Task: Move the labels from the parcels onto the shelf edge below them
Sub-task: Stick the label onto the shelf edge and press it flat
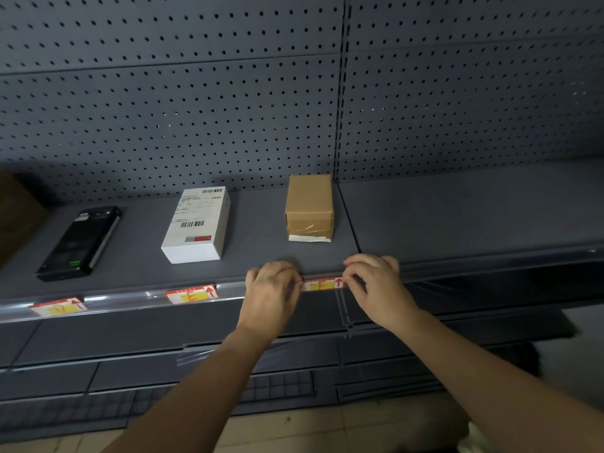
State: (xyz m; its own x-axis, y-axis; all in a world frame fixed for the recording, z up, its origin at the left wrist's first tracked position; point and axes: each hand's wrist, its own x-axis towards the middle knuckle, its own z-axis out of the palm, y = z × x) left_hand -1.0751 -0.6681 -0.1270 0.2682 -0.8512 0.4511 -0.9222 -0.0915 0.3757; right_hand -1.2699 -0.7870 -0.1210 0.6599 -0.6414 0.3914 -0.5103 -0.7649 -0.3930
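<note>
Three parcels sit on the grey shelf: a black flat parcel at left, a white box in the middle, a brown cardboard box at right. A red, white and yellow label lies on the shelf edge just below the brown box. My left hand pinches its left end and my right hand pinches its right end. Two more labels sit in the edge strip: one label below the white box, another label below the black parcel.
A perforated grey back panel rises behind the shelf. A brown carton stands at the far left. The neighbouring shelf bay lies to the right. Lower shelves and a tiled floor are below.
</note>
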